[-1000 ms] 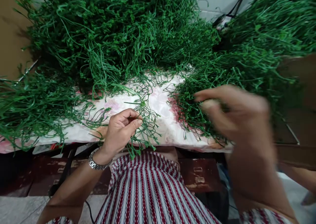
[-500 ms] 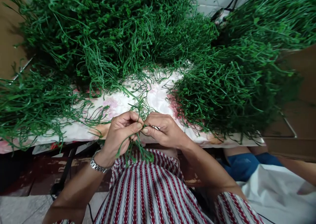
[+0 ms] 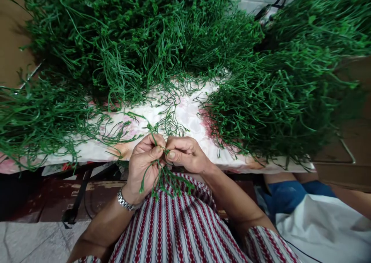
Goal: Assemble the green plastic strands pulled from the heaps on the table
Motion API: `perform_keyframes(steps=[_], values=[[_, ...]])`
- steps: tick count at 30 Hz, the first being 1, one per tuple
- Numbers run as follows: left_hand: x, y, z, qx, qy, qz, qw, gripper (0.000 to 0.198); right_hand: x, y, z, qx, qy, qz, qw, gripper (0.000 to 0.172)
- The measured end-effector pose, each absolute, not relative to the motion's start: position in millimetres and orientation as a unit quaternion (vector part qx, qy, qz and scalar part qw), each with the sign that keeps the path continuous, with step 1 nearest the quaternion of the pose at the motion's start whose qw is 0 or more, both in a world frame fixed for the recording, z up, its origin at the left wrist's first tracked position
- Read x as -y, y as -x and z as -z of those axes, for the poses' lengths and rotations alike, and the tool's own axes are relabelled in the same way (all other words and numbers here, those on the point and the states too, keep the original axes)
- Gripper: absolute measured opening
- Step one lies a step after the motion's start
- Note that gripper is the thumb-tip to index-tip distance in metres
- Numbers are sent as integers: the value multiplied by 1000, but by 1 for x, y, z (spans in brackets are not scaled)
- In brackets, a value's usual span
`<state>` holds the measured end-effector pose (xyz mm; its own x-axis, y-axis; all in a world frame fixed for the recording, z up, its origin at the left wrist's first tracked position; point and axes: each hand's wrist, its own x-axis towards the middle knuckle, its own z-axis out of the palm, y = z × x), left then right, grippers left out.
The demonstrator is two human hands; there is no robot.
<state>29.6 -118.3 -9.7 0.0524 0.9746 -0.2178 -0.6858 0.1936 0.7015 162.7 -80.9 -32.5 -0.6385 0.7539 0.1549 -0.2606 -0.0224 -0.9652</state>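
Note:
My left hand (image 3: 142, 166) is closed, its thumb and forefinger pinching a branched green plastic-looking stem (image 3: 174, 182). The stem's thin sprigs hang below the fingers over my lap, while its upper end (image 3: 150, 128) sticks out above the hand toward the left. My right hand (image 3: 187, 153) is closed right beside it, thumb and forefinger pinched at a small green sprig (image 3: 166, 151) by the stem. The fingers partly hide where sprig and stem meet. Loose green sprigs (image 3: 171, 120) lie on the flowered cloth (image 3: 189, 114) just beyond my hands.
Large heaps of green stems rise at the back (image 3: 139, 35) and at the right (image 3: 269, 108); a lower heap (image 3: 37, 120) lies at the left. Brown cardboard (image 3: 342, 166) stands at the right. Another person's knees in blue (image 3: 285, 195) are under the table's right side.
The stem's upper end has swung to the left and its hanging sprigs have spread to the right. My left wrist has shifted slightly right; both hands remain pinched close together.

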Motion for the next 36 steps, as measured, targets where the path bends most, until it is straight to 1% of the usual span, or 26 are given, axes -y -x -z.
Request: perform_keyframes(steps=[11,14,18,21,25,30,33,36], values=[[123,-34,3,-337,-221,-624,669,10,80,-163,35,642,167,-630,404,27],[119,-31,4,-354,-296,-623,631,10,77,-166,31,676,172,-592,403,24],[116,-24,11,-366,-413,-614,565,4,74,-171,21,757,202,-489,383,24],[116,-20,16,-351,-446,-608,556,1,72,-173,17,788,200,-461,357,26],[117,-18,17,-312,-422,-621,582,2,72,-171,18,781,188,-488,341,30],[115,-14,13,-269,-341,-586,684,9,72,-164,24,749,156,-531,365,38],[115,-13,13,-269,-287,-556,732,13,71,-163,30,732,152,-568,343,39],[117,-14,14,-268,-263,-550,746,11,71,-164,33,725,142,-592,323,41]])
